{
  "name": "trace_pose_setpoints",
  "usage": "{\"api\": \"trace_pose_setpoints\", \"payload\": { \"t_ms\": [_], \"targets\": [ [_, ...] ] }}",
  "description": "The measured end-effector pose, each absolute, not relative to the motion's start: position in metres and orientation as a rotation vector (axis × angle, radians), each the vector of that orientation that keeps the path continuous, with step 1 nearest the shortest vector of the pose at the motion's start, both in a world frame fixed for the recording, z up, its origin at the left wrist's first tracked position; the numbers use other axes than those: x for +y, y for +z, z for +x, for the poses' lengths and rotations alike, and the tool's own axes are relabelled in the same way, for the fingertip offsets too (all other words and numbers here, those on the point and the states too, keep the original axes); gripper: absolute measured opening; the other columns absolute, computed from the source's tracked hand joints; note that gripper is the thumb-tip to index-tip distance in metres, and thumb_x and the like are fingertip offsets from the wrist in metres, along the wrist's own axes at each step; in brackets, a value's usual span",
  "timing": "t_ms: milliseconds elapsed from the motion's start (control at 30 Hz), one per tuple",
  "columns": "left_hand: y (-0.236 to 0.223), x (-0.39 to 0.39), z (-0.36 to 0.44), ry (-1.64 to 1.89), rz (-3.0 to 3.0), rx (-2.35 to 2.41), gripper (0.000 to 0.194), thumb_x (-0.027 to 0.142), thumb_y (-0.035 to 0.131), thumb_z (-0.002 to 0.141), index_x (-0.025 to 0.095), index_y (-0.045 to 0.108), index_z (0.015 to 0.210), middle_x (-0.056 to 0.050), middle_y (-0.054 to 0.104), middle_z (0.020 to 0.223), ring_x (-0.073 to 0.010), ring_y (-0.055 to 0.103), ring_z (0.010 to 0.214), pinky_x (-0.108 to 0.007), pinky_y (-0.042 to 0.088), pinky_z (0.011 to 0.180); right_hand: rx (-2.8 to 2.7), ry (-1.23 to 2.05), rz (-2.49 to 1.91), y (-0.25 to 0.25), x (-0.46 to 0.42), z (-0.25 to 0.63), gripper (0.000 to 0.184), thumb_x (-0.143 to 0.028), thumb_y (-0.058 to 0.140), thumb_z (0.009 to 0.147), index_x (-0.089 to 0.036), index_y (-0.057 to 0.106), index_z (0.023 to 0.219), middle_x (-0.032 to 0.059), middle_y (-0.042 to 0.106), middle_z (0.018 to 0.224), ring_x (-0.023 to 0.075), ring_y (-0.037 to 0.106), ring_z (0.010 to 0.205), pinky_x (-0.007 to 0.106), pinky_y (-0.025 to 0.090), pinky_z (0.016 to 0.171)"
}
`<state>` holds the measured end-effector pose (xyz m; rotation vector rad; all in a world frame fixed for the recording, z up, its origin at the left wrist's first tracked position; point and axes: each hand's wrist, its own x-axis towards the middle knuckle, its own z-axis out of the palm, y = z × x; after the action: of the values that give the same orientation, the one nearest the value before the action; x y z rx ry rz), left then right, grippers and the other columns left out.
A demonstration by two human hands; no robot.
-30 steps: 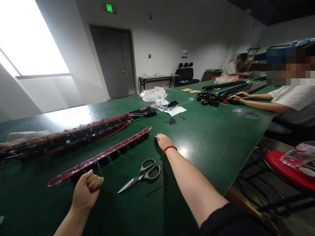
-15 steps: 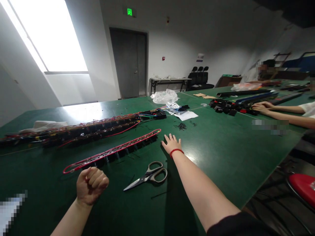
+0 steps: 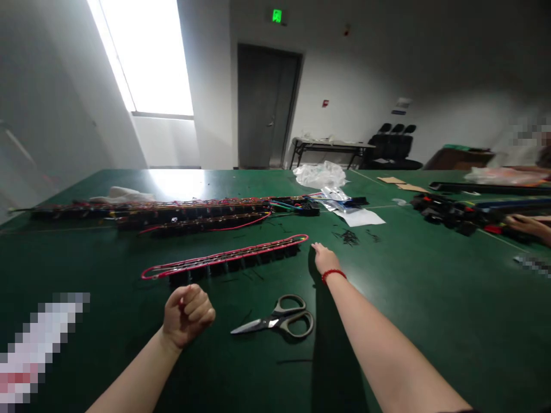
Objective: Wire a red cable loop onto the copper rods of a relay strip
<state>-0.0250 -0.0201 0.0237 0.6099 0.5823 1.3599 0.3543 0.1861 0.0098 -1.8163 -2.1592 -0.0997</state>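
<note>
My left hand [image 3: 188, 315] is closed in a fist below the near wired strip; whatever it may hold is hidden. My right hand [image 3: 326, 260], with a red beaded bracelet [image 3: 333, 274] on the wrist, reaches forward with fingers stretched out, just right of that strip's end and apart from it. The long black strip [image 3: 241, 263] has a loop of red wire [image 3: 144, 274] along its top. Between my forearms lies a pair of scissors [image 3: 275, 322], tips pointing left. Thin black ties [image 3: 348, 237] are scattered beyond my right hand.
Farther back, longer wired strips [image 3: 198, 213] stretch across the green table [image 3: 258, 378]. Clear plastic bags [image 3: 321, 174] and a white paper [image 3: 364, 217] lie behind the ties. At right, another person's hand [image 3: 527, 225] is by a pile of black parts [image 3: 443, 212].
The view has swung left, so everything appears shifted right. My right hand's fingers have gone from spread to closer together. My left hand remains a fist.
</note>
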Motion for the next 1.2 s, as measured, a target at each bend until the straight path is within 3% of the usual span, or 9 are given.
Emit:
{"api": "trace_pose_setpoints", "payload": {
  "t_ms": [133, 200, 233, 300, 400, 533, 700, 1033, 1200],
  "targets": [
    [0.015, -0.01, -0.013, 1.26, 0.714, 0.678, 0.05, 0.052, 0.057, 0.089, 0.019, 0.039, 0.056, 0.01, 0.026, 0.045, -0.0047, 0.026, 0.036, -0.022, 0.037, 0.043, -2.207, -0.122, -1.678, 0.013, 0.201, 0.355, 0.031, -0.037, 0.059, 0.095, -0.018, 0.06, 0.12, 0.0082, 0.063, 0.121, 0.0198, 0.064, 0.102, 0.041, 0.056, 0.088],
    [0.012, -0.004, -0.004, 1.2, 0.795, 0.744, 0.034, 0.046, 0.056, 0.096, 0.014, 0.06, 0.088, 0.003, 0.057, 0.071, -0.0076, 0.052, 0.055, -0.023, 0.048, 0.053, -2.203, -0.174, -1.561, 0.015, 0.203, 0.349, 0.029, -0.036, 0.057, 0.096, -0.017, 0.061, 0.117, 0.0085, 0.065, 0.118, 0.0209, 0.064, 0.104, 0.045, 0.053, 0.092],
    [0.012, -0.003, 0.001, 1.175, 0.844, 0.778, 0.03, 0.043, 0.057, 0.096, 0.013, 0.061, 0.102, -0.001, 0.063, 0.086, -0.0102, 0.059, 0.067, -0.025, 0.053, 0.06, -2.193, -0.209, -1.488, 0.016, 0.203, 0.344, 0.027, -0.031, 0.049, 0.098, -0.013, 0.061, 0.115, 0.014, 0.066, 0.12, 0.0257, 0.064, 0.109, 0.053, 0.049, 0.098],
    [0.014, -0.001, 0.011, 1.133, 0.954, 0.849, 0.029, 0.042, 0.057, 0.096, 0.013, 0.061, 0.102, -0.002, 0.063, 0.087, -0.0103, 0.059, 0.068, -0.025, 0.053, 0.06, -2.203, -0.261, -1.313, 0.018, 0.197, 0.331, 0.032, -0.028, 0.04, 0.098, -0.011, 0.059, 0.116, 0.0213, 0.062, 0.128, 0.0323, 0.059, 0.121, 0.061, 0.041, 0.104],
    [0.021, -0.005, 0.025, 1.068, 1.131, 0.961, 0.044, 0.049, 0.057, 0.093, 0.017, 0.047, 0.065, 0.009, 0.037, 0.051, -0.0051, 0.031, 0.043, -0.021, 0.03, 0.045, -2.279, -0.311, -1.042, 0.018, 0.184, 0.309, 0.043, -0.033, 0.043, 0.094, -0.015, 0.049, 0.133, 0.0191, 0.053, 0.143, 0.0314, 0.047, 0.136, 0.062, 0.027, 0.114],
    [0.033, -0.015, 0.033, 0.946, 1.388, 1.102, 0.046, 0.049, 0.061, 0.088, 0.018, 0.041, 0.059, 0.008, 0.036, 0.054, -0.0069, 0.03, 0.05, -0.024, 0.024, 0.05, -2.507, -0.269, -0.766, 0.017, 0.173, 0.296, 0.049, -0.034, 0.049, 0.09, -0.024, 0.047, 0.138, 0.0097, 0.056, 0.142, 0.0246, 0.05, 0.134, 0.048, 0.038, 0.112],
    [0.038, -0.021, 0.036, 0.788, 1.743, 1.197, 0.037, 0.033, 0.06, 0.088, 0.018, 0.046, 0.058, 0.006, 0.037, 0.055, -0.0092, 0.033, 0.055, -0.027, 0.023, 0.056, -2.531, -0.252, -0.776, 0.019, 0.173, 0.301, 0.042, -0.032, 0.049, 0.09, -0.019, 0.054, 0.13, 0.0119, 0.066, 0.124, 0.0261, 0.061, 0.116, 0.046, 0.045, 0.102],
    [0.037, -0.02, 0.036, 0.672, 1.98, 1.243, 0.037, 0.036, 0.052, 0.093, 0.019, 0.044, 0.061, 0.005, 0.04, 0.058, -0.0105, 0.036, 0.055, -0.025, 0.025, 0.054, -2.483, -0.239, -0.922, 0.024, 0.161, 0.295, 0.037, -0.037, 0.05, 0.09, -0.021, 0.06, 0.123, 0.0114, 0.064, 0.113, 0.0278, 0.057, 0.106, 0.044, 0.045, 0.096],
    [0.036, -0.02, 0.038, 0.641, 2.024, 1.267, 0.037, 0.035, 0.053, 0.093, 0.02, 0.044, 0.061, 0.005, 0.04, 0.059, -0.0111, 0.038, 0.057, -0.025, 0.025, 0.056, -2.433, -0.2, -0.972, 0.019, 0.163, 0.296, 0.028, -0.04, 0.053, 0.087, -0.024, 0.06, 0.11, 0.0111, 0.061, 0.125, 0.0303, 0.054, 0.119, 0.047, 0.04, 0.098]
  ]
}}
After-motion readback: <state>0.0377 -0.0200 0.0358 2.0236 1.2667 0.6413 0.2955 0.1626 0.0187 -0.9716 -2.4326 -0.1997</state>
